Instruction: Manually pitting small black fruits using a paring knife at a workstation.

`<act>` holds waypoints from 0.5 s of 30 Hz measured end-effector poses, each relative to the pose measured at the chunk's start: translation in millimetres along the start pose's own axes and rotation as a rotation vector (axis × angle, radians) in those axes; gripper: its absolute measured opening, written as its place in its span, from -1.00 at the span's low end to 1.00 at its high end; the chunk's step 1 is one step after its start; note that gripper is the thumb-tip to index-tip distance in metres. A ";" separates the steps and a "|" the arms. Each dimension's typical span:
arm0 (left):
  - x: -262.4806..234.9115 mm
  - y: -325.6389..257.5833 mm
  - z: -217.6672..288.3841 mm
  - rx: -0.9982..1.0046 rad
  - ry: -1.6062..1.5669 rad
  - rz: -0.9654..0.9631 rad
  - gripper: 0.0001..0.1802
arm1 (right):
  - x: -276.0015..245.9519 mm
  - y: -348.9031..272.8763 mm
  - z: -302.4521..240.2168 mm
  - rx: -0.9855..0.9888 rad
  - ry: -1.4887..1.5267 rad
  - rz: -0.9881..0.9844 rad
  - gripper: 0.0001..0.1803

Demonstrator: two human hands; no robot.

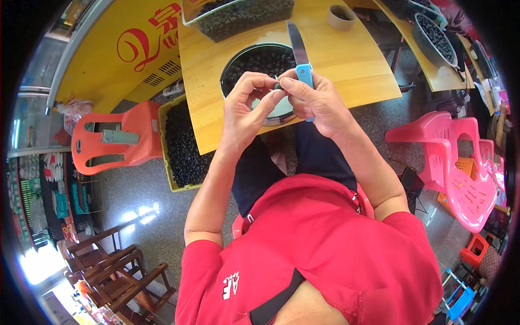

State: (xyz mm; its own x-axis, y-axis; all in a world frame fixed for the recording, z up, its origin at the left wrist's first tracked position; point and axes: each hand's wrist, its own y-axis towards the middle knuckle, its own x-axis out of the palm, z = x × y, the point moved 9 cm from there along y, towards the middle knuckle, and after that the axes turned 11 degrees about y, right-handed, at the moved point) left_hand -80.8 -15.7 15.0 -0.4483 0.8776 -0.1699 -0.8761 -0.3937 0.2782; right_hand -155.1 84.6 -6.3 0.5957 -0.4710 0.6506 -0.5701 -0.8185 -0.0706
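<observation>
In front of my chest, my two hands meet over a round basin [280,110] that holds many small dark round pieces [260,62]. My left hand [249,103] pinches one small dark piece [277,85] between thumb and fingers. Wrapped in the fingers of my right hand [320,103] is a knife [299,46] with a light blue handle; its blade points up and away from me. My right thumb presses at the same small piece. Whether these pieces are snails or fruit, I cannot tell.
The basin stands on a wooden table [357,81]. Behind it are a clear tub [238,21] of dark pieces and a tape roll [341,17]. A yellow crate [176,184] full of them, an orange chair [141,132] and pink chairs [433,141] flank me.
</observation>
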 end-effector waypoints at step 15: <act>5.3 -9.0 -8.2 -0.042 -0.253 0.040 -0.85 | 3.1 -0.6 -2.3 -0.029 -0.032 -0.042 -0.78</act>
State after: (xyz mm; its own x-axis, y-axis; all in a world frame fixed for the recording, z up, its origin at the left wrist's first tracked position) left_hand -76.8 -9.8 3.9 -0.4289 0.8995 0.0839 -0.8675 -0.4360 0.2395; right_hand -154.3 84.4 -2.5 0.6370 -0.4471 0.6280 -0.5602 -0.8281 -0.0213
